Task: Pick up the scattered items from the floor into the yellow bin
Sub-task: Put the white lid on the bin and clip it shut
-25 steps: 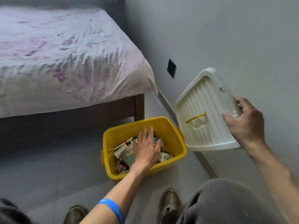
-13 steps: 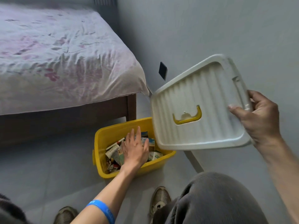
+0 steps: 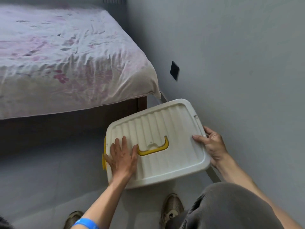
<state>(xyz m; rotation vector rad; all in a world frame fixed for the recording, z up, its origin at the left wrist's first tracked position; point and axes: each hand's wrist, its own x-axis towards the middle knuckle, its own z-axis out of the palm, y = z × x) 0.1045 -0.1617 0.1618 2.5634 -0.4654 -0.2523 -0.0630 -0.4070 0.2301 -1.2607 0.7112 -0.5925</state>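
**Head view: both hands on the lid over the yellow bin**

Head view. The left hand (image 3: pixel 123 158), at lower centre of the frame, lies flat with straight, slightly spread fingers on the ribbed top of the white lid (image 3: pixel 165 146), pressing near its left end; it grips nothing. The right hand (image 3: pixel 212 147), right of centre, holds the lid's right edge, thumb on top and fingers curled beneath the rim. The yellow bin (image 3: pixel 104 156) sits on the floor (image 3: pixel 49 179) under the lid, between the bed (image 3: pixel 66 55) at upper left and the grey wall (image 3: pixel 231 63) on the right; only a yellow strip with a side latch shows at the lid's left edge, and the contents are hidden. Whether the lid is fully seated cannot be told; its right end appears to overhang. A yellow handle (image 3: pixel 153 148) lies recessed at the lid's centre. No scattered items are visible on the floor.

Handling, as a judgement: the lid looks like light, rigid moulded plastic, smooth enough to slide, best held by its rim or pressed flat at the corners. The bin, stiff-walled and loaded, is probably best lifted by the central handle only once the side latches are engaged.
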